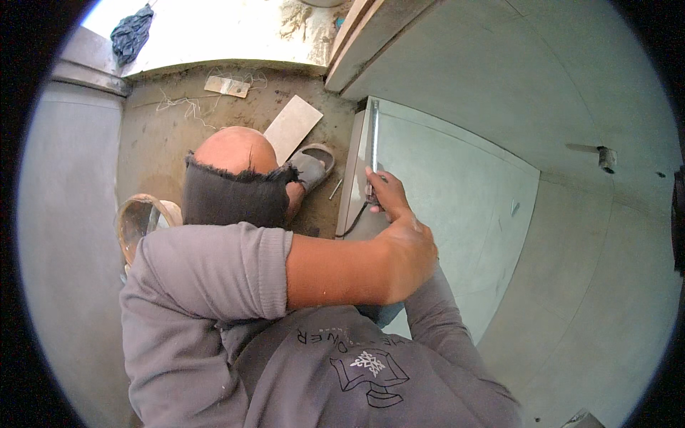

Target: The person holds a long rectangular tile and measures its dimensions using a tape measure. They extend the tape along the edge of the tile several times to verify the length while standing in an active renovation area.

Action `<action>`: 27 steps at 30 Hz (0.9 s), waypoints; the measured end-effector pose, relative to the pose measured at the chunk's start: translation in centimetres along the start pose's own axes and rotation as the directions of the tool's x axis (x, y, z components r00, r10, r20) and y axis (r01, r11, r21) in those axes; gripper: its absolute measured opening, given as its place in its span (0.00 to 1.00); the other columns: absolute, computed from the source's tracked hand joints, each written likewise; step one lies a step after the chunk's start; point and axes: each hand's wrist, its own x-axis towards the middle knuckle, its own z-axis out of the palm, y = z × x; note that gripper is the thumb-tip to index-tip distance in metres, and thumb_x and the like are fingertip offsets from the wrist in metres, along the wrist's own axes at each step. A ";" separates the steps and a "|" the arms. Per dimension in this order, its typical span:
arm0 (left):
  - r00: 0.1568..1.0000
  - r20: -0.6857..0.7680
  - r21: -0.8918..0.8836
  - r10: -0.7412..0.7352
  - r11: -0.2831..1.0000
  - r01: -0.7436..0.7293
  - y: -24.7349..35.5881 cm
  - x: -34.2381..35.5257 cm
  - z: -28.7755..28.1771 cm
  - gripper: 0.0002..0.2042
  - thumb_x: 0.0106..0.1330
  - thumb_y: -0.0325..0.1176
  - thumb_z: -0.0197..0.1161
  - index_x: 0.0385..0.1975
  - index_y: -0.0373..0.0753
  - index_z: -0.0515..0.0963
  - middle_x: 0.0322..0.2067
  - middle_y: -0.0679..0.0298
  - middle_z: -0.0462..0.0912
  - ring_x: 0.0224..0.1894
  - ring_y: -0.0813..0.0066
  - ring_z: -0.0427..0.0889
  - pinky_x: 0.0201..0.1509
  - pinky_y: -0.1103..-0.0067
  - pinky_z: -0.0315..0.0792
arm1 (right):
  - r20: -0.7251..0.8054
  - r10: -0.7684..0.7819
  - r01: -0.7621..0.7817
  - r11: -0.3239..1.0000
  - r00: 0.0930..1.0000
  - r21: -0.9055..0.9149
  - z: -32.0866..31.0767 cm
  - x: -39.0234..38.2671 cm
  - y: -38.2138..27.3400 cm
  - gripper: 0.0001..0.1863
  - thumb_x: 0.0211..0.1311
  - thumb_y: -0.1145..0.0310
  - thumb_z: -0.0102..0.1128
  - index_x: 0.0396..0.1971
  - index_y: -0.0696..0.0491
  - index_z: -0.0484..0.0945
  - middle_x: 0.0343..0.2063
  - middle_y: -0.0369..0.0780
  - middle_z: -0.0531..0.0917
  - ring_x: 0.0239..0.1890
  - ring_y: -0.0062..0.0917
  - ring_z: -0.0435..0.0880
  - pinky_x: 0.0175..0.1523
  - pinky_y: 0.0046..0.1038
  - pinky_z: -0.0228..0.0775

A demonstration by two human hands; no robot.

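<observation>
My right hand (pixel 387 192) is closed on a tape measure (pixel 369 190) with a dark strap hanging from it. The metal blade (pixel 375 135) runs away from the hand along the left edge of a pale, smooth-topped ledge (pixel 457 185). From the left, my bare forearm crosses my body, and my left hand (pixel 421 241) lies over the right wrist. Its fingers are mostly hidden, so I cannot make out their grip. The tape measure's case is partly covered by the right hand's fingers.
Near my bent knee lie a rectangular tile piece (pixel 294 127) and a thin metal rod (pixel 335 189). Farther off is a small board (pixel 227 86) with tangled string. A bucket (pixel 130 232) stands at left. A short pipe (pixel 606 160) projects from the right wall.
</observation>
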 end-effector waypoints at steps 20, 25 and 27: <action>0.997 0.068 0.015 -0.042 0.999 0.041 -0.2 -2.3 -2.1 0.22 0.56 0.36 0.57 0.47 0.25 0.73 0.43 0.48 0.78 0.47 0.54 0.78 0.49 0.62 0.67 | -0.119 -0.044 0.052 0.997 0.992 0.065 4.5 2.3 0.5 0.35 0.54 0.46 0.63 0.52 0.59 0.70 0.29 0.36 0.76 0.25 0.19 0.76 0.20 0.23 0.72; 0.996 0.065 0.026 -0.059 0.998 0.057 -0.1 -2.3 -2.0 0.23 0.56 0.36 0.57 0.48 0.26 0.72 0.44 0.49 0.78 0.46 0.55 0.78 0.49 0.63 0.67 | -0.085 -0.048 0.056 0.994 0.995 0.099 4.5 2.5 0.6 0.34 0.55 0.46 0.62 0.52 0.59 0.71 0.27 0.36 0.75 0.24 0.19 0.75 0.20 0.23 0.73; 0.994 0.092 0.026 -0.055 0.998 0.052 -0.1 -2.2 -1.9 0.22 0.56 0.36 0.58 0.48 0.26 0.73 0.44 0.49 0.78 0.46 0.56 0.78 0.48 0.63 0.67 | -0.091 -0.045 0.054 0.994 0.995 0.091 4.5 2.5 0.5 0.34 0.55 0.45 0.62 0.51 0.59 0.71 0.26 0.35 0.75 0.24 0.19 0.75 0.20 0.23 0.73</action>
